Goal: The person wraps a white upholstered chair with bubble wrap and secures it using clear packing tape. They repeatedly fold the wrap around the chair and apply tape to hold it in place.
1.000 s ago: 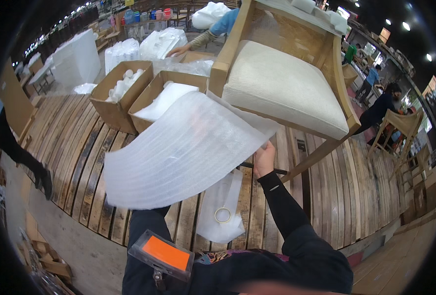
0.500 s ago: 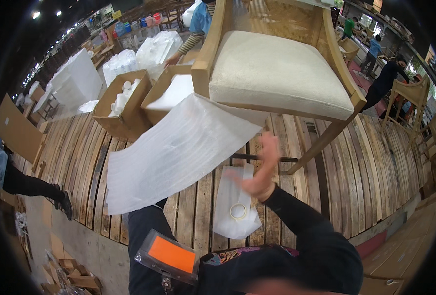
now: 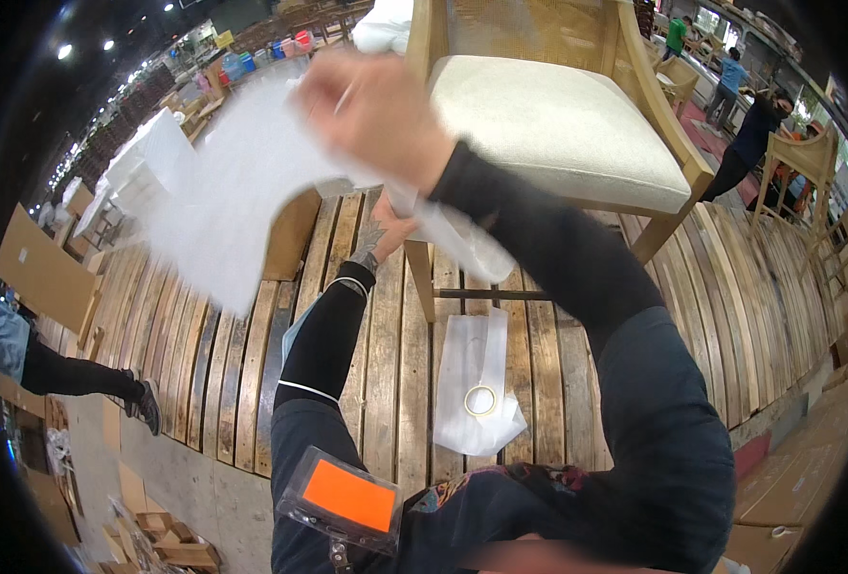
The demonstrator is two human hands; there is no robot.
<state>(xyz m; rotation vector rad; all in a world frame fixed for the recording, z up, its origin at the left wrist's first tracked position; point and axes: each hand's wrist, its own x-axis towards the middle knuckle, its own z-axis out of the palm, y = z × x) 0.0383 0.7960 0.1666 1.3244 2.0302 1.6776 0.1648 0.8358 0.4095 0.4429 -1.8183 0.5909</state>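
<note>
A wooden armchair point(image 3: 665, 230) with a cream seat cushion point(image 3: 558, 134) and woven back stands before me. My right hand point(image 3: 381, 120) is raised in front of its left arm, blurred, with fingers closed on a thin white foam sheet point(image 3: 228, 182). The sheet swings out to the left, and a strip of it crosses the chair's front left corner. Lower down, my left hand point(image 3: 390, 232) grips the foam at the top of the front left leg; its fingertips are partly hidden. Below the chair, a roll of tape point(image 3: 479, 400) lies on a smaller white foam piece point(image 3: 462, 430).
Wooden slats point(image 3: 376, 421) form the platform under the chair. A cardboard box point(image 3: 293, 234) stands behind the foam, mostly covered. At the left edge is another person's leg point(image 3: 79, 373). More chairs point(image 3: 799, 167) and people point(image 3: 754, 143) are at the right.
My right hand has risen up and left, now holding the foam sheet, which has swung up leftward. My left hand has come into sight at the chair leg. The striped-sleeve arm is no longer visible.
</note>
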